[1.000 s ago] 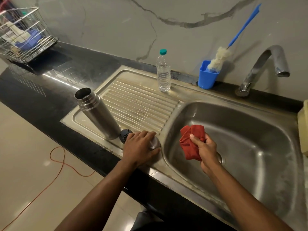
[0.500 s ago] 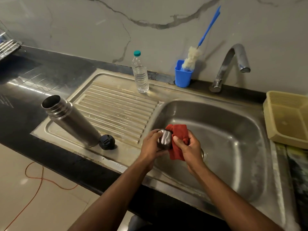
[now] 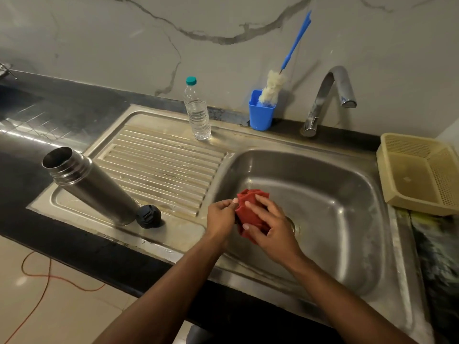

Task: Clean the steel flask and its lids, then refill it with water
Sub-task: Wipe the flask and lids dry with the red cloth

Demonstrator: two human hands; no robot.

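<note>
Presently the red cloth (image 3: 250,214) was held over the sink (image 3: 335,194) by both hands; the right hand (image 3: 268,224) was curled round it, while the left hand (image 3: 221,217) pinched its edge. Whatever was wrapped inside could not be seen. The steel flask (image 3: 92,187) was stood uncapped on the drainboard, with the black lid (image 3: 148,216) touching its base. A slip of a small wet part into the basin was judged possible, and the flask might be knocked by a forearm
</note>
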